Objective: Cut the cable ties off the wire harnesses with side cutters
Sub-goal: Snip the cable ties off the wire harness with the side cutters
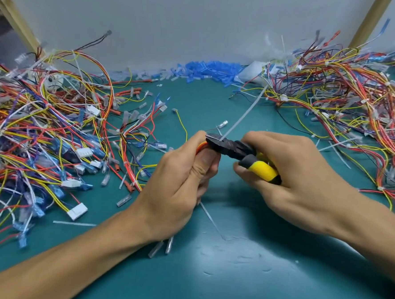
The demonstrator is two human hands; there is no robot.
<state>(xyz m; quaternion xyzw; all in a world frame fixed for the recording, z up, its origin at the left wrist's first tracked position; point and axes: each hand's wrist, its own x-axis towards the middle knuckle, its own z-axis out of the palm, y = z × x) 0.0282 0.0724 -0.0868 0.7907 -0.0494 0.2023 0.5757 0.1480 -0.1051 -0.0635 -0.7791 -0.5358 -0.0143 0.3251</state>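
My left hand (pixel 185 178) grips a small wire harness (pixel 201 146) of orange and red wires at the middle of the green mat; most of it is hidden in my fist. My right hand (pixel 289 175) holds the side cutters (pixel 233 150), which have black jaws and yellow-and-grey handles. The jaws point left and meet a white cable tie (pixel 242 116) just above my left thumb. The tie's long tail sticks up and to the right from the jaws.
A big tangle of coloured wires and white connectors (pixel 42 135) covers the left of the mat (pixel 207 277). Another tangle (pixel 347 100) fills the right. Blue sleeves (pixel 210 69) are heaped along the back wall. Cut tie strips (pixel 74 223) lie near my forearms.
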